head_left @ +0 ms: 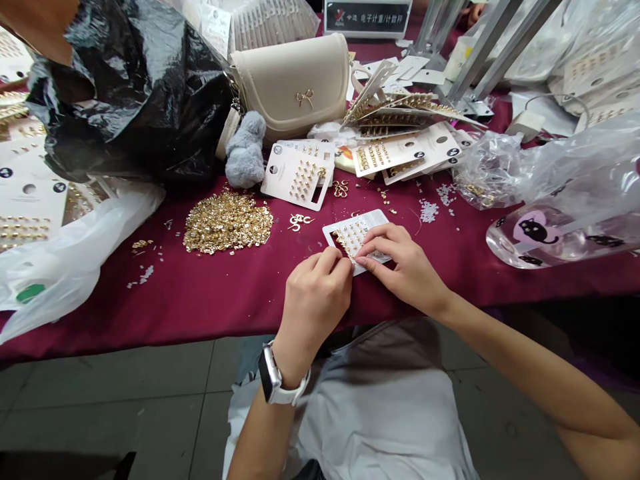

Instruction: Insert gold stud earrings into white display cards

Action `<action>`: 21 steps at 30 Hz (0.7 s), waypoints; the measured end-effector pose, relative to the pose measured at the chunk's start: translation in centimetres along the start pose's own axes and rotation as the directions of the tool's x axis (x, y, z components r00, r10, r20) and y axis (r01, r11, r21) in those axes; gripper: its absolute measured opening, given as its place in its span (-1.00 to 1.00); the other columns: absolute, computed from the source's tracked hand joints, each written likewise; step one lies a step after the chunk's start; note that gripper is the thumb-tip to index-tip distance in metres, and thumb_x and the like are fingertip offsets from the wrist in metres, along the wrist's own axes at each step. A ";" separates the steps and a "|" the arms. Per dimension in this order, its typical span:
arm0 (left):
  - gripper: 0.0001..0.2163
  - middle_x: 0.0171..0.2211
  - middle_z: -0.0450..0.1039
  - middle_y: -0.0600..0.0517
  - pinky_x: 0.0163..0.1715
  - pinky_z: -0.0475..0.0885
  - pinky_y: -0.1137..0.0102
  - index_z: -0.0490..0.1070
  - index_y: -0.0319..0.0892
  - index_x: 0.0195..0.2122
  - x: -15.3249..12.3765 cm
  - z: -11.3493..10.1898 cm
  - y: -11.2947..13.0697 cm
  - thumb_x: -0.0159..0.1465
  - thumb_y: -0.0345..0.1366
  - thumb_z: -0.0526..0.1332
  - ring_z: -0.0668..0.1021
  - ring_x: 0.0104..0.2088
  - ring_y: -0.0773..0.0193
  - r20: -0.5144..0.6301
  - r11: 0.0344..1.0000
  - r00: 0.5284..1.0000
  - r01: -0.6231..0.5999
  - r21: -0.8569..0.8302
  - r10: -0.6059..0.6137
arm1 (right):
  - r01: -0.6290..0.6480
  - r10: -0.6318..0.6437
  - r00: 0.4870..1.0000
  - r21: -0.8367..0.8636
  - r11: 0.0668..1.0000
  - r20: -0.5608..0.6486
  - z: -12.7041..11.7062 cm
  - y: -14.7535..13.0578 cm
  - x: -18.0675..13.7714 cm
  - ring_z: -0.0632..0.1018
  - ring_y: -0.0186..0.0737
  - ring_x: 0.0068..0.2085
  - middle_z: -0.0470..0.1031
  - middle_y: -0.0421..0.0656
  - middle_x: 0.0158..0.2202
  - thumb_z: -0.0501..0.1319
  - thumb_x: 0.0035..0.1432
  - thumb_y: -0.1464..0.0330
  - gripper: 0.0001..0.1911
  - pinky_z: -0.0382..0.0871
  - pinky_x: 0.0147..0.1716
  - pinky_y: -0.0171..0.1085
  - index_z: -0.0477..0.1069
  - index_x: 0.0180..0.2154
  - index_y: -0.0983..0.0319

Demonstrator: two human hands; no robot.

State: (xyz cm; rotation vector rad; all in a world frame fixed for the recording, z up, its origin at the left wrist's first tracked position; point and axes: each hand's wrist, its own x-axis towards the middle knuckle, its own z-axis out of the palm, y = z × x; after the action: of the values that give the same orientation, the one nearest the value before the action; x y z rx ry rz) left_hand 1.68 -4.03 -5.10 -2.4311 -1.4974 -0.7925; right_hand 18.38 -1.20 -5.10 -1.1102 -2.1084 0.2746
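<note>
A white earring card [361,227] with rows of small gold studs lies tilted on the cloth near the table's front edge. My left hand [320,287] is closed at the card's lower left, its fingers curled; whatever they pinch is hidden. From the right, my right hand [407,263] grips the card, thumb and fingertips together on its face beside the left fingers. Just behind lies another pair of studded earring cards [300,175]. Loose gold hoop pieces [299,222] and a heap of small gold earring parts [227,223] are to the left.
A cream handbag [295,80] with a grey plush charm [246,150] stands behind, beside a black plastic bag [135,93]. Stacked earring cards [405,150] and tiny clear stoppers [429,211] lie back right. A transparent cat-print pouch [545,230] sits at right, a white plastic bag [75,253] at left.
</note>
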 end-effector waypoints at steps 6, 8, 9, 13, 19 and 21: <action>-0.83 -0.44 0.45 0.11 -0.48 0.25 0.40 0.44 -0.15 -0.48 0.1 -0.1 0.2 0.27 -0.38 0.17 0.44 -0.48 0.34 0.009 0.999 0.999 0.038 0.015 -0.038 | 0.013 -0.013 1.000 0.017 1.000 -0.014 0.2 -0.4 0.0 0.50 -0.22 -0.19 0.45 -0.11 -0.30 0.23 0.15 0.47 -0.94 0.40 -0.12 -0.21 0.46 -0.36 0.24; -0.84 -0.43 0.46 0.11 -0.50 0.25 0.41 0.44 -0.15 -0.48 0.1 -0.1 0.2 0.26 -0.39 0.18 0.44 -0.48 0.34 0.001 0.999 0.999 0.047 0.011 -0.047 | 0.004 -0.004 1.000 0.020 1.000 -0.025 0.2 -0.4 0.0 0.50 -0.22 -0.19 0.45 -0.11 -0.30 0.23 0.15 0.47 -0.94 0.39 -0.12 -0.22 0.45 -0.36 0.24; -0.84 -0.42 0.47 0.11 -0.50 0.25 0.41 0.45 -0.15 -0.47 0.1 0.0 0.3 0.26 -0.39 0.18 0.45 -0.48 0.34 -0.002 0.999 0.999 0.051 0.009 -0.051 | 0.005 -0.004 1.000 0.021 1.000 -0.023 0.2 -0.3 0.0 0.49 -0.23 -0.19 0.44 -0.12 -0.31 0.23 0.15 0.47 -0.95 0.39 -0.12 -0.22 0.45 -0.36 0.24; -0.83 -0.42 0.47 0.12 -0.51 0.24 0.41 0.43 -0.15 -0.48 0.0 0.0 0.3 0.27 -0.38 0.17 0.45 -0.47 0.35 -0.006 0.998 0.998 0.057 0.009 -0.057 | 0.031 -0.031 0.999 0.017 0.999 0.011 0.1 -0.1 0.0 0.48 -0.22 -0.20 0.44 -0.13 -0.30 0.24 0.13 0.49 -0.94 0.37 -0.12 -0.22 0.43 -0.36 0.23; -0.83 -0.38 0.48 0.13 -0.51 0.22 0.42 0.44 -0.13 -0.46 0.1 -0.2 0.2 0.29 -0.37 0.17 0.47 -0.42 0.35 0.032 0.997 0.996 0.082 0.003 -0.082 | 0.029 -0.031 0.999 0.033 0.999 0.042 0.3 -0.1 0.2 0.47 -0.19 -0.22 0.44 -0.12 -0.33 0.18 0.17 0.51 -0.91 0.35 -0.17 -0.20 0.38 -0.37 0.23; -0.86 -0.35 0.49 0.14 -0.54 0.20 0.43 0.45 -0.13 -0.44 0.2 -0.3 0.2 0.28 -0.36 0.19 0.47 -0.41 0.36 0.058 0.993 0.992 0.117 -0.020 -0.115 | -0.008 0.004 0.998 0.055 0.998 0.065 0.4 -0.2 0.3 0.46 -0.17 -0.20 0.44 -0.12 -0.31 0.18 0.17 0.49 -0.91 0.34 -0.14 -0.17 0.38 -0.37 0.22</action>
State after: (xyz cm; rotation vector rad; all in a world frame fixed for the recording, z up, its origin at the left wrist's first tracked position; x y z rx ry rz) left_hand 1.79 -4.12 -4.70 -2.4207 -1.6726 -0.7732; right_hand 17.88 -1.04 -5.13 -1.0884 -2.1411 0.3741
